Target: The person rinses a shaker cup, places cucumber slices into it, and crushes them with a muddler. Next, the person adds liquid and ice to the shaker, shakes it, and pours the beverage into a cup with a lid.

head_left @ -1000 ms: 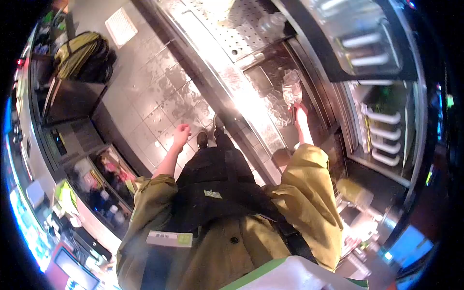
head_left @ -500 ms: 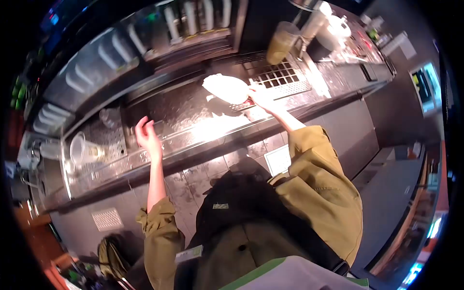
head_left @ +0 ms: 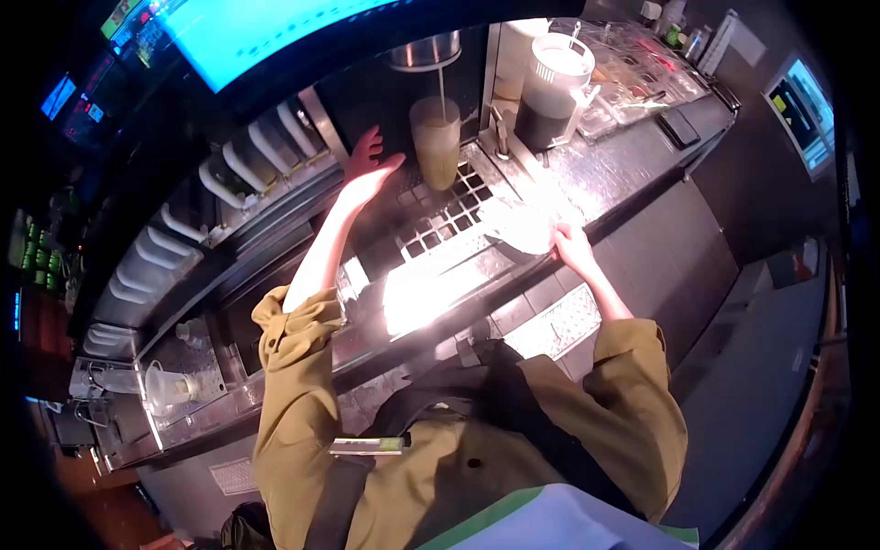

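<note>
My right hand (head_left: 572, 246) is closed around the near end of a whitish, rounded object (head_left: 519, 225), so washed out by glare that I cannot tell its kind. It is over the front edge of the counter, beside the drain grate (head_left: 449, 218). My left hand (head_left: 369, 170) is raised with its fingers spread, holding nothing. Just right of it, apart from the fingers, a tall clear pitcher (head_left: 436, 147) with cloudy yellowish contents stands on the grate. A thin stream or rod runs down into it from a metal dispenser (head_left: 427, 53).
A dark jug with a white top (head_left: 555, 87) stands at the back right, near a tray of clear containers (head_left: 632, 69). White-handled bins (head_left: 229, 170) line the back. A clear measuring jug (head_left: 170, 390) sits at the far left. A screen (head_left: 266, 32) hangs above.
My view has swung right. My left hand has moved from the left of the counter up beside the tall pitcher. My right hand has carried the whitish object rightward along the front edge.
</note>
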Demonstrator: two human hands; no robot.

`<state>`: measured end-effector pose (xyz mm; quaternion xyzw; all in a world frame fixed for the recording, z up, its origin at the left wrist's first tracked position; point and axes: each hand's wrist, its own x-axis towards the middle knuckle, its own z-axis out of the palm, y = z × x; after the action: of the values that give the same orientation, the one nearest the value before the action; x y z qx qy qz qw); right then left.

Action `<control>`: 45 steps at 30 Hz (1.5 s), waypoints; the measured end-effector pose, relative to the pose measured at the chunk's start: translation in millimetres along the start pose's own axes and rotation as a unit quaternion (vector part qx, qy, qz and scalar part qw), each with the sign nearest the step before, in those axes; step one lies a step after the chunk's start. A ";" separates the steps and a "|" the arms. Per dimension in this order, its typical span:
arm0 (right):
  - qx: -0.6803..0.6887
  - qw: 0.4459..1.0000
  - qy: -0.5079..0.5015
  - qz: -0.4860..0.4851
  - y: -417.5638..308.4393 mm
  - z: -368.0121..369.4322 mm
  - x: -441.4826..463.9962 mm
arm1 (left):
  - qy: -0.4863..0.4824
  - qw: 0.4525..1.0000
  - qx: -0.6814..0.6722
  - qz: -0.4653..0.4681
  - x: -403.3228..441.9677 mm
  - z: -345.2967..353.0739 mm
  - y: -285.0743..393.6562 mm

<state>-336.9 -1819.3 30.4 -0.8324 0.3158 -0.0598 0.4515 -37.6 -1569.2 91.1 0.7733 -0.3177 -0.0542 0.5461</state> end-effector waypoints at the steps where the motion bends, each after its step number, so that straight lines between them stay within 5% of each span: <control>1: 0.017 1.000 -0.007 -0.008 14.0 -5.5 10.1 | 0.005 1.000 0.019 -0.003 14.0 12.1 8.0; 10: 0.048 0.998 -0.030 0.000 45.6 -23.5 44.5 | -0.084 0.994 0.019 0.069 68.0 62.2 16.5; 16: 0.053 0.997 -0.037 -0.029 43.6 -23.7 57.4 | 0.053 0.997 0.039 0.049 60.6 85.8 17.9; 20: 0.033 0.998 -0.044 -0.042 40.4 -30.7 75.9 | 0.166 0.969 0.183 -0.014 52.7 104.0 38.2; 23: 0.066 0.996 -0.020 -0.047 35.0 -35.0 85.5 | 0.092 0.967 0.223 -0.083 57.5 91.5 52.3; 26: 0.014 1.000 -0.017 -0.021 19.8 -41.8 91.7 | 0.033 0.967 0.239 0.085 74.8 68.3 23.3; 29: 0.033 0.999 -0.013 -0.033 10.9 -47.8 96.5 | -0.069 0.992 0.097 0.035 80.5 61.3 27.8; 45: 0.082 0.992 -0.028 -0.088 -16.7 -54.9 137.3 | -0.019 0.996 0.084 0.036 78.4 68.8 16.9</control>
<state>-241.2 -1931.5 50.2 -0.8183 0.2226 -0.1016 0.5201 -12.4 -1671.5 99.2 0.8036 -0.3591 -0.0227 0.4742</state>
